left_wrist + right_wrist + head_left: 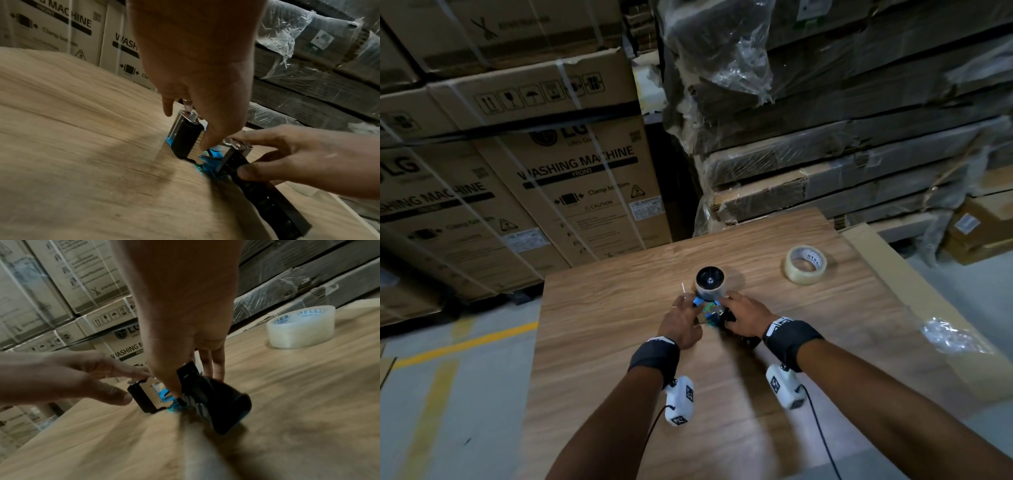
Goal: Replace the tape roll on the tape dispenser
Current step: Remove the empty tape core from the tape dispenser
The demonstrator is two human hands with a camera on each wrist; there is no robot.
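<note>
Behind everything we see stacked washing-machine cartons (571,178) rising past the far left edge of the wooden table (619,394), and to their right a pile of flat cartons wrapped in clear film (842,113) beyond the table's far right edge. The table itself fills the lower middle of the head view, and near its right edge lies a crumpled piece of clear plastic (948,337). Near the middle of the table, toward its far side, lies the tape dispenser (714,308), a black and blue tool with metal plates, its round black hub (709,278) pointing up and away from us and its black handle (273,203) running back toward us along the wood. Our left hand (681,323) reaches to the dispenser's toothed metal end, its fingers (213,139) extended and touching the plate there; we cannot tell for certain whether they pinch it, since the wrist view is blurred. Our right hand (744,317) has hold of the dispenser body just above the handle, thumb on one side and fingers (213,363) curled round the other. The spare tape roll (806,264), clear with a printed core, lies flat on the table, well apart from the dispenser, toward the table's far right corner.
</note>
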